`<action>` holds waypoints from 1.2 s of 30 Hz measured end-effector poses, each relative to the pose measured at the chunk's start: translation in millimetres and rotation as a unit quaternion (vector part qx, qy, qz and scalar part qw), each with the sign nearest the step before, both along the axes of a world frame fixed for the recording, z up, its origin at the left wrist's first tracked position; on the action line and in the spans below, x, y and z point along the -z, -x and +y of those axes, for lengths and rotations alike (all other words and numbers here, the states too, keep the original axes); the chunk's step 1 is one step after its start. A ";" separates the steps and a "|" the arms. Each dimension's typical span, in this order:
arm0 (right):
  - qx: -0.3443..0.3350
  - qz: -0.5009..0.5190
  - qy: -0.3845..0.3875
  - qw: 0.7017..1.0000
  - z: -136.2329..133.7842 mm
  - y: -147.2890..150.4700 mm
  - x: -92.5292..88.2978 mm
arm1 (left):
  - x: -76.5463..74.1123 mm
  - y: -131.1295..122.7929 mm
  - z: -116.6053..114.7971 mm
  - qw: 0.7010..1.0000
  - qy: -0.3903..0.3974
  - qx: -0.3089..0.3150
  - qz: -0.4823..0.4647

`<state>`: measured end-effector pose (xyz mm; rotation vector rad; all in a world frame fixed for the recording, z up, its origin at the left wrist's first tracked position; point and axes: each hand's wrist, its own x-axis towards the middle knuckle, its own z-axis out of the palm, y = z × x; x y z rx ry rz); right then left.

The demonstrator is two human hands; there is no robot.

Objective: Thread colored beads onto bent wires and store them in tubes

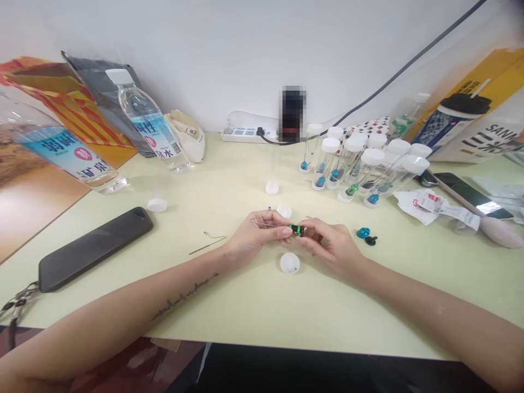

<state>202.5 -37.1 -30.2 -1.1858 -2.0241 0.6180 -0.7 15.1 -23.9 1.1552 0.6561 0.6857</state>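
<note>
A small green and black part [296, 230] sits between my two hands above the table. My left hand [266, 229] pinches its left end between thumb and finger, and a thin bent metal wire runs back from it across that palm. My right hand [329, 240] is closed on its right end with the fingertips. Below the hands lies a round white cap [290, 263] with a tiny item inside, and another white cap [284, 211] is just behind. A loose bent wire [208, 243] rests left of my left wrist. A blue part [362, 233] and a black piece [370, 240] lie to the right.
Several clear capped tubes [354, 164] with blue or green parts stand at the back right; one clear tube [272, 169] stands alone. A phone [96, 248] and water bottles [153, 128] are left. Receipts [436, 207], another phone [470, 194] and a cup [454, 123] are right.
</note>
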 end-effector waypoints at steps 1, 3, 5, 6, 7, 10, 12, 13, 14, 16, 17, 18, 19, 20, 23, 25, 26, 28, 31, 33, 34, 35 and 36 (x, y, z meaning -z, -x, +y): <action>-0.002 0.003 0.005 1.000 -0.1 0.3 -0.4 | -1.0 -0.6 -1.7 1.000 -0.004 -0.003 -0.002; -0.006 0.011 0.014 1.000 -0.2 0.9 -1.0 | -3.3 -1.5 -5.2 1.000 -0.015 -0.007 -0.001; -0.011 0.012 0.024 1.000 -0.1 1.4 -0.9 | -5.5 -2.1 -7.9 1.000 -0.025 -0.005 0.006; -0.012 0.011 0.027 0.999 0.1 1.7 -0.6 | -6.4 -2.4 -8.7 1.000 -0.028 -0.004 0.008; -0.013 0.009 0.030 0.999 0.4 1.9 -0.3 | -7.0 -2.6 -9.2 0.999 -0.030 -0.004 0.011; -0.015 -0.005 0.033 0.999 1.6 2.9 0.6 | -6.7 -3.4 -9.3 0.999 -0.030 -0.011 0.012; -0.018 -0.019 0.045 0.999 2.4 3.5 0.8 | -5.0 -4.0 -9.2 0.999 -0.036 -0.020 0.012; -0.024 -0.022 0.057 0.998 2.7 3.8 0.9 | -4.1 -4.2 -9.3 0.999 -0.043 -0.025 0.009; -0.032 -0.022 0.070 0.997 3.0 4.1 0.9 | -3.3 -4.4 -9.6 0.998 -0.051 -0.031 0.005; -0.052 -0.008 0.096 0.994 3.4 4.5 1.2 | -2.7 -4.3 -10.9 0.997 -0.069 -0.044 -0.003; -0.065 0.004 0.106 0.992 3.6 4.6 1.5 | -2.9 -4.1 -11.8 0.996 -0.080 -0.049 -0.003; -0.077 0.016 0.114 0.990 3.8 4.6 1.9 | -3.4 -3.8 -12.7 0.994 -0.092 -0.053 0.000; -0.088 0.028 0.121 0.988 4.1 4.7 2.4 | -4.1 -3.3 -13.7 0.993 -0.104 -0.055 0.005; -0.099 0.039 0.128 0.986 4.3 4.7 2.9 | -4.8 -2.8 -14.6 0.992 -0.116 -0.054 0.011; -0.128 0.062 0.146 0.979 5.1 5.2 4.2 | -6.2 -1.1 -16.6 0.986 -0.155 -0.051 0.023; -0.141 0.071 0.151 0.976 5.3 5.7 4.3 | -6.6 -0.3 -17.5 0.981 -0.186 -0.052 0.030; -0.143 0.074 0.150 0.975 5.4 6.0 4.2 | -6.7 0.0 -17.9 0.977 -0.202 -0.056 0.036; -0.143 0.076 0.143 0.976 5.4 6.3 3.6 | -7.0 0.1 -18.5 0.970 -0.231 -0.062 0.048; -0.144 0.070 0.133 0.978 5.8 6.2 2.8 | -6.7 -0.2 -18.4 0.959 -0.269 -0.063 0.067; -0.147 0.059 0.125 0.979 6.2 6.2 3.0 | -5.4 -0.3 -17.3 0.951 -0.295 -0.054 0.078; -0.147 0.052 0.121 0.980 6.3 6.4 3.3 | -4.4 -0.4 -16.4 0.947 -0.307 -0.052 0.080; -0.144 0.045 0.119 0.981 6.3 6.7 3.8 | -3.4 -0.5 -15.4 0.944 -0.318 -0.053 0.078; -0.140 0.038 0.117 0.983 6.1 7.2 4.4 | -2.7 -0.6 -14.4 0.942 -0.323 -0.055 0.071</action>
